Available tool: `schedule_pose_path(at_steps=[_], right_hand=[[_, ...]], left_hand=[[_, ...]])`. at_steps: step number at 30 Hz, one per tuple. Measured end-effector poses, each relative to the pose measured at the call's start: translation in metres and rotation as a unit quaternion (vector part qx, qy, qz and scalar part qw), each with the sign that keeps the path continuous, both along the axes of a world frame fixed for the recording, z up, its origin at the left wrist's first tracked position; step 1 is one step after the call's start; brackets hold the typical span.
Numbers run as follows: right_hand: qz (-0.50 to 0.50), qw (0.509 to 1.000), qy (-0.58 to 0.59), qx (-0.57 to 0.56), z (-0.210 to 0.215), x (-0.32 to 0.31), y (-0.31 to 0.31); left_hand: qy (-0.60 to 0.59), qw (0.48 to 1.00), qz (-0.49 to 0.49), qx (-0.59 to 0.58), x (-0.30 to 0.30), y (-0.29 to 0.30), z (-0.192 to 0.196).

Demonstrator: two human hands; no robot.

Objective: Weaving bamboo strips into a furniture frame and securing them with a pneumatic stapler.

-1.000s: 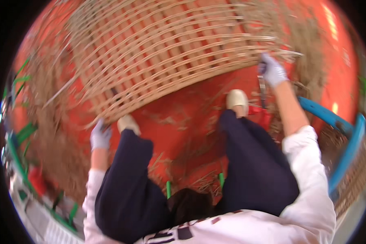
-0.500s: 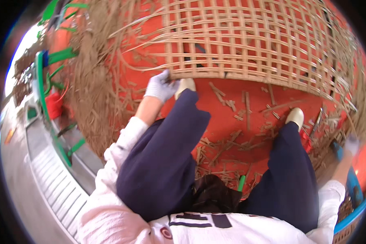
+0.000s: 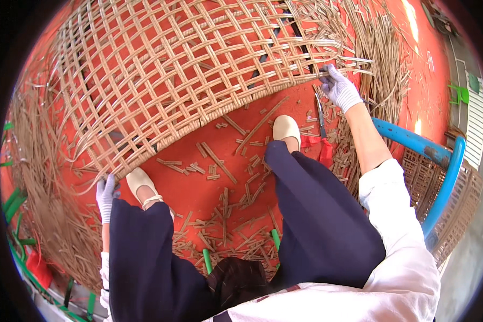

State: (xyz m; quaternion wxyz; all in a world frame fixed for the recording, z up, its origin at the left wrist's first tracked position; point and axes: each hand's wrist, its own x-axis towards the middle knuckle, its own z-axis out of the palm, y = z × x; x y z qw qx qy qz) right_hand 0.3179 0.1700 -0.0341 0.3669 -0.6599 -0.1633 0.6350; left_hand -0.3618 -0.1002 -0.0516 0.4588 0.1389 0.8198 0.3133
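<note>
A flat panel woven from tan cane-like strips (image 3: 201, 119) spans the upper part of the view, with open square gaps and a bound near edge. Its loose strip ends stick out at both sides. My left hand (image 3: 105, 197), in a pale knit glove, is closed on the near left corner, beside my left shoe. At the right end of the same edge, my gloved right hand (image 3: 338, 88) pinches the rim between thumb and fingers, close to the free strip ends. Dark straps show under the weave.
Short strip offcuts (image 3: 225, 209) litter the red floor covering (image 3: 198, 182). Long strips lie in heaps on the left (image 3: 48, 204) and right (image 3: 386, 59). A slim metal tool (image 3: 320, 114) lies near my right shoe. To my right stands a blue-framed woven chair (image 3: 451, 182).
My right hand has come up from low at the right and taken hold of the panel's right end. My left hand stays at the left corner. The view has turned right.
</note>
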Motion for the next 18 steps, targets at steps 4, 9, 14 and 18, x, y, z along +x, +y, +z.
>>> schedule_pose_path(at_steps=[4,9,14,18], right_hand=[[-0.046,0.999,-0.020,0.005,0.004,-0.003,0.000],[-0.097,0.991,-0.084,0.031,-0.018,0.009,0.012],[-0.047,0.993,-0.110,0.011,-0.009,0.016,0.025],[0.226,0.801,-0.553,-0.032,0.069,-0.012,0.023]], left_hand=[[0.060,0.996,-0.064,-0.021,0.011,0.004,0.013],[0.085,0.992,-0.088,0.005,0.006,0.002,0.006],[0.122,0.986,-0.113,0.002,0.003,0.002,0.003],[0.392,0.890,-0.217,0.079,0.033,0.011,0.031]])
